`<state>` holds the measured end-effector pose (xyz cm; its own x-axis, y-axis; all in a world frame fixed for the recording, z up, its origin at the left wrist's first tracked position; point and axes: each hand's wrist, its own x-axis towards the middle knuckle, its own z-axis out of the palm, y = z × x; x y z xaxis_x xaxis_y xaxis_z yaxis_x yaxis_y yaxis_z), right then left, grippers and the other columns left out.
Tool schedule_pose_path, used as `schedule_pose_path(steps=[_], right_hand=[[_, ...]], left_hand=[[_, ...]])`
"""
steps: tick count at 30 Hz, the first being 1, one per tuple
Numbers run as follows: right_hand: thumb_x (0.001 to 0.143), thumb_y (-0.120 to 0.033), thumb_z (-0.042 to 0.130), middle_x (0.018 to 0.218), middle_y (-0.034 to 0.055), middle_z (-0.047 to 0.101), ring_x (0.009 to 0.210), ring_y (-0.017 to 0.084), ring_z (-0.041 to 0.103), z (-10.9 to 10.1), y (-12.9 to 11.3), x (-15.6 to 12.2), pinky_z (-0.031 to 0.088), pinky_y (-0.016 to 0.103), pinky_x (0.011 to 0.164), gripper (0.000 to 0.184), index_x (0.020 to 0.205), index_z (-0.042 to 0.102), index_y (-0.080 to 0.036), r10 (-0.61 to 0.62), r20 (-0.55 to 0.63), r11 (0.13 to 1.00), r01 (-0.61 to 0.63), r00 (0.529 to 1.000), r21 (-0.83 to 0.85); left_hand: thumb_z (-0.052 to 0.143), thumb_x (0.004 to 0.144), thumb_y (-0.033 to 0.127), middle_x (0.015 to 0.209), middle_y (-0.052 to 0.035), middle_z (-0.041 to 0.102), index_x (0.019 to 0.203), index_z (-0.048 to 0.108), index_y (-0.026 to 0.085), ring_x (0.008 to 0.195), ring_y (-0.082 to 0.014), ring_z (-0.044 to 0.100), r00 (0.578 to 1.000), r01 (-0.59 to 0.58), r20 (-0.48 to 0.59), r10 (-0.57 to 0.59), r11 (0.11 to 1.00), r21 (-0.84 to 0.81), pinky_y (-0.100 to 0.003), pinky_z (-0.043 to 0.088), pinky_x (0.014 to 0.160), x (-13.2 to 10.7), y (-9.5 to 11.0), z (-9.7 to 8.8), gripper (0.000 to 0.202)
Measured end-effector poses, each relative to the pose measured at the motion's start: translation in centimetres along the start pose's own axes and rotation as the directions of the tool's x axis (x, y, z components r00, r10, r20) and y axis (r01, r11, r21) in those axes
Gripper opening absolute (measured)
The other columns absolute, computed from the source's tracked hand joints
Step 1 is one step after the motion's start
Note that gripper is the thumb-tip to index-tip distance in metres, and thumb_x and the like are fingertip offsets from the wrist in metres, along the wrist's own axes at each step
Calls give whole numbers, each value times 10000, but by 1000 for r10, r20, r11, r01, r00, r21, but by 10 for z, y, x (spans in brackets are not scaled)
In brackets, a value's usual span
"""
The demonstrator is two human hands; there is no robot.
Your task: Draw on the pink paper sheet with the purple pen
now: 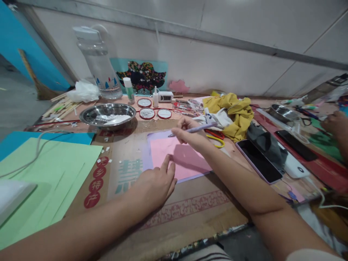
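Note:
A pink sheet of paper [160,148] lies on a slightly larger lavender sheet [148,145], both on a brown cardboard mat [108,192]. My left hand [156,183] rests with extended fingers on the lower left part of the pink sheet, pressing it down. Over the upper edge of the paper, my right hand [189,134] grips a light purple pen [202,127], its tip pointing left. Whether the tip touches the paper I cannot tell. Right behind that wrist are yellow-handled scissors [219,140], partly covered by the arm.
A steel bowl [107,115] with white material stands back left, near a water bottle [100,65] and glue stick [128,88]. Green paper sheets [54,174] lie left. To the right are a yellow cloth [233,112], a phone [259,161] and another person's hand [335,125].

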<state>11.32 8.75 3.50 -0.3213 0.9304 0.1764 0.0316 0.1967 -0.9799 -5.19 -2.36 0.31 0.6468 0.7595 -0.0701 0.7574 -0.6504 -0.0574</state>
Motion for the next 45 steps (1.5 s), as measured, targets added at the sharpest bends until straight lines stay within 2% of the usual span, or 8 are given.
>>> schedule_pose_path(steps=[2, 5, 8, 11, 16, 25, 29, 45], right_hand=[[735, -384, 805, 544, -78, 525, 464, 72, 472, 14, 4, -9, 353, 187, 449, 374, 728, 474, -211, 87, 45, 996, -87, 995, -1], [747, -361, 783, 580, -91, 485, 525, 73, 484, 30, 12, -19, 448, 204, 531, 384, 717, 432, -210, 255, 57, 952, -261, 965, 160], [737, -342, 775, 539, -114, 413, 478, 65, 431, 37, 23, -22, 428, 205, 513, 417, 715, 377, -218, 356, 74, 881, -361, 932, 305], [757, -296, 733, 531, -109, 419, 453, 72, 433, 39, 35, -19, 360, 194, 466, 367, 722, 375, -224, 344, 88, 874, -353, 935, 334], [770, -255, 688, 537, -106, 434, 444, 69, 436, 41, 44, -16, 342, 192, 455, 317, 724, 376, -227, 314, 82, 889, -323, 946, 326], [753, -219, 692, 533, -103, 433, 448, 70, 433, 42, 42, -18, 335, 192, 442, 323, 707, 373, -224, 307, 97, 890, -322, 947, 323], [750, -206, 660, 531, -97, 444, 456, 79, 458, 42, 43, -17, 356, 194, 447, 294, 706, 370, -226, 353, 79, 883, -360, 932, 301], [743, -188, 645, 515, -97, 441, 449, 87, 463, 42, 40, -17, 345, 189, 429, 284, 691, 369, -227, 350, 77, 886, -357, 934, 295]], left_hand=[[340, 1022, 294, 1479, -302, 464, 1380, 498, 69, 825, -270, 738, 1000, -4, -16, 4, 1000, -1, -375, 587, 586, 0, 0, 1, 452], [317, 1029, 303, 1432, -307, 509, 1387, 486, 51, 822, -270, 732, 1000, -8, -24, 8, 1000, -9, -377, 583, 586, 0, 0, 1, 470], [342, 1023, 309, 1455, -319, 476, 1394, 471, 33, 814, -261, 728, 1000, -15, -21, 15, 1000, -8, -366, 575, 584, 0, 0, 1, 480], [354, 1020, 317, 1435, -320, 493, 1381, 481, 30, 807, -262, 721, 1000, -16, -18, 16, 1000, 1, -354, 560, 566, 1, 1, -1, 478], [348, 1022, 330, 1319, -287, 584, 1350, 511, 51, 736, -247, 702, 1000, -2, -6, 2, 1000, 1, -330, 515, 519, 1, 1, -2, 460], [310, 1027, 324, 1364, -296, 551, 1371, 497, 50, 709, -237, 692, 999, -15, -30, 16, 999, 31, -335, 499, 505, 0, 0, 2, 478], [325, 1027, 331, 1360, -298, 555, 1367, 500, 50, 708, -236, 692, 999, -15, -36, 16, 999, 29, -332, 500, 506, -1, 0, 2, 475], [304, 1028, 317, 1419, -308, 515, 1375, 500, 45, 725, -252, 702, 1000, -19, -20, 19, 999, 32, -354, 524, 518, -2, 0, -3, 483]])
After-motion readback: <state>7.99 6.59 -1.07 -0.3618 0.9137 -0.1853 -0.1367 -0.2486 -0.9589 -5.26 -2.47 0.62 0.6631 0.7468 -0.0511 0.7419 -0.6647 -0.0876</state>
